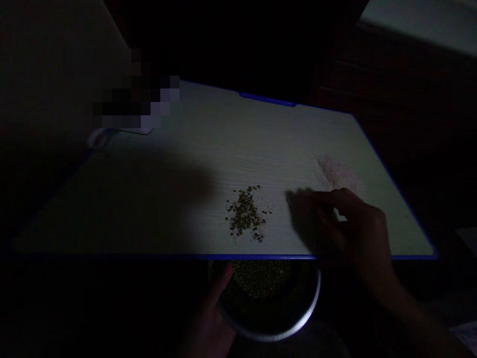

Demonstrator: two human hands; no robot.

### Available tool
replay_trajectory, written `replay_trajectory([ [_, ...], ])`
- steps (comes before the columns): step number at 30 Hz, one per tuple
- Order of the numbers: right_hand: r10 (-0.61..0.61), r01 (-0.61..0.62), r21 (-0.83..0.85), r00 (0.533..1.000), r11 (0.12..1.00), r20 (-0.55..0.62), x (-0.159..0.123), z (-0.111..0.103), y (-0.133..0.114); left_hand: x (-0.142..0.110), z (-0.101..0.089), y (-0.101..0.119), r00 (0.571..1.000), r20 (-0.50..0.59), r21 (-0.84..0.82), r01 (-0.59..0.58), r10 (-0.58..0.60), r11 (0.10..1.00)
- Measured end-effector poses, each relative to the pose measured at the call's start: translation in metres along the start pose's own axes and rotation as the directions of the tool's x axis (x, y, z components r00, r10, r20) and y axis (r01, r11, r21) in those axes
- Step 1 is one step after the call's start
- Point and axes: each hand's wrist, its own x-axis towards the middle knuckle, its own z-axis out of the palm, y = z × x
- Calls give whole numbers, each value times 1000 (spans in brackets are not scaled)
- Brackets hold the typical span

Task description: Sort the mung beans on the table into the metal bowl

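Observation:
Below the front edge of a pale board, my left hand (216, 303) grips the left side of a round metal bowl (298, 325), thumb over its rim. Inside the bowl lie many small green beans (261, 278), like mung beans, partly hidden by the board. My right hand (357, 223) is over the right part of the board, thumb and forefinger pinched together. Whatever is between these fingertips, if anything, is too small and dark to make out. To their left sits a loose small pile of green beans (244, 213). Just beyond the hand spreads a pale, grainy heap (335, 171).
The blue-edged board (268, 141) is a small table top with a blue strip (268, 99) at its far edge. At its far left corner lies a pixelated pale object (149, 122) with a looped strap (97, 138). The surroundings are very dark.

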Motion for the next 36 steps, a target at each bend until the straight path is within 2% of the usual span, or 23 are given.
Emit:
replay_trajectory([
  [3, 89, -91, -65, 995, 994, -33, 8, -3, 22, 1, -1, -1, 999, 49, -18, 3, -2, 1000],
  [6, 127, -134, -86, 989, 987, -77, 13, -9, 35, -2, 2, 0, 997, 78, -11, -2, 2, 1000],
  [9, 98, -104, -72, 992, 992, -79, 10, -17, 32, -5, 4, 1, 999, 54, 29, 2, -3, 1000],
  [11, 45, -46, -42, 998, 998, -42, 6, -19, 24, -5, 2, 1, 999, 39, 52, 7, -9, 999],
  [16, -60, 59, 15, 996, 998, 66, 11, -3, 12, -1, -7, 2, 1000, 9, 100, -16, 15, 995],
  [20, -3, 5, -57, 999, 998, 35, 31, 2, 32, -2, -7, 2, 998, 56, 135, -51, 44, 990],
  [24, 83, -84, -146, 996, 986, -16, 34, -13, 54, -1, -8, 0, 994, 104, 107, -47, 36, 993],
  [28, 95, -99, -116, 995, 988, -35, 28, -22, 47, 4, -12, -2, 994, 99, 71, -60, 53, 996],
  [30, 43, -43, -29, 999, 999, 12, 32, -18, 36, 3, -13, -1, 995, 76, 66, -70, 65, 995],
  [32, -64, 56, 96, 994, 994, 85, 41, -10, 25, 0, -12, 2, 994, 65, 71, -93, 88, 993],
  [34, -173, 147, 166, 973, 975, 153, 52, -2, 15, -4, -10, 4, 992, 80, 100, -100, 92, 990],
  [36, -220, 179, 193, 952, 965, 215, 60, 4, 6, -7, -8, 6, 991, 115, 126, -80, 66, 989],
])
